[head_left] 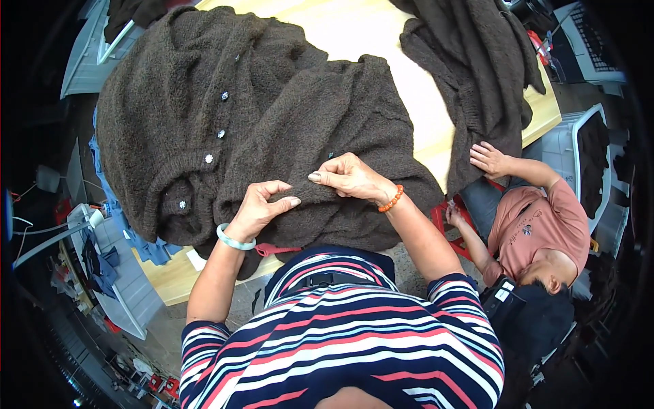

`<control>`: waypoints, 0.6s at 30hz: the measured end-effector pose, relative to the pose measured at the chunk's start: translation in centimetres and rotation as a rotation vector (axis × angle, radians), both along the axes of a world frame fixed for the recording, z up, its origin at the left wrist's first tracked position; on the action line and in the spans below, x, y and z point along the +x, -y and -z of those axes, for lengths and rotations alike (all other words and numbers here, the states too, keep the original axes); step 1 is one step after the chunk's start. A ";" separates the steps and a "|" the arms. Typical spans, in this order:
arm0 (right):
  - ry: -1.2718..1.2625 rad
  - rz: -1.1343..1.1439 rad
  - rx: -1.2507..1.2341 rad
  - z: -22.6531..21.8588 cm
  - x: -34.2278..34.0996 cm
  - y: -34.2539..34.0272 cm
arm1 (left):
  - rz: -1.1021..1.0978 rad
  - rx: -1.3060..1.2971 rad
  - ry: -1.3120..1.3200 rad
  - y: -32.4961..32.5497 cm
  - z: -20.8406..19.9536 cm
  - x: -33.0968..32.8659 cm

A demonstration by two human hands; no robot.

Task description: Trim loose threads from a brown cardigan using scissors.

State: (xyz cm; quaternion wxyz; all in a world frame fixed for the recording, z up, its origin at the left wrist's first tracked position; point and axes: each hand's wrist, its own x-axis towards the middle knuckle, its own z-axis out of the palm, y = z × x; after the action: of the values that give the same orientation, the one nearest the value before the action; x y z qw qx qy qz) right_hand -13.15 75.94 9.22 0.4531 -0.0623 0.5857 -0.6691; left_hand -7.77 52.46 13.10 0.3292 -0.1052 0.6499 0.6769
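OK, near to far. Left hand point(262, 206) is palm-in over the table's near edge, thumb and forefinger spread in a C, nothing visible in the gap. Right hand point(351, 179) sits just beyond: thumb and forefinger tips drawn close, can't tell if they meet or pinch something fine. Also can't tell if either hand presses on the cloth. Tips face each other, presumably for close two-handed work on one spot.

Under both: brown knit cardigan point(300, 112), bunched, spanning the table point(340, 24) from near edge toward far edge. Likely laid there so the surface carries its weight and both hands stay free. Its pale buttons point(208, 158) face up, toward the left edge. At the right, a co-worker's hand point(488, 159) rests on a second dark garment point(487, 88), which runs to the far edge.
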 end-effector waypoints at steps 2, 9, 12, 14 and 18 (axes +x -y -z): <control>-0.017 -0.009 0.004 -0.2 0.0 0.2 | 0.028 -0.050 -0.041 0.0 0.2 -0.2; -0.780 0.052 0.133 -3.3 2.1 2.0 | 0.184 -0.345 -0.408 -0.8 -0.5 0.3; -0.851 0.052 0.152 -1.5 3.1 2.5 | 0.175 -0.413 -0.531 -0.1 1.4 1.4; -0.894 0.062 0.160 -1.1 3.9 2.7 | 0.218 -0.506 -0.556 -0.2 1.2 1.9; -0.928 0.061 0.140 -0.9 5.0 3.1 | 0.302 -0.715 -0.760 -0.8 0.7 2.7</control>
State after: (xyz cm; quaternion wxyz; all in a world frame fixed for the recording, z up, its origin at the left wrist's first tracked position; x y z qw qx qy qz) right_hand -8.16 72.84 10.16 0.1267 -0.3069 0.7717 -0.5425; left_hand -5.10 53.21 12.44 0.1082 0.1360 0.9209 0.3490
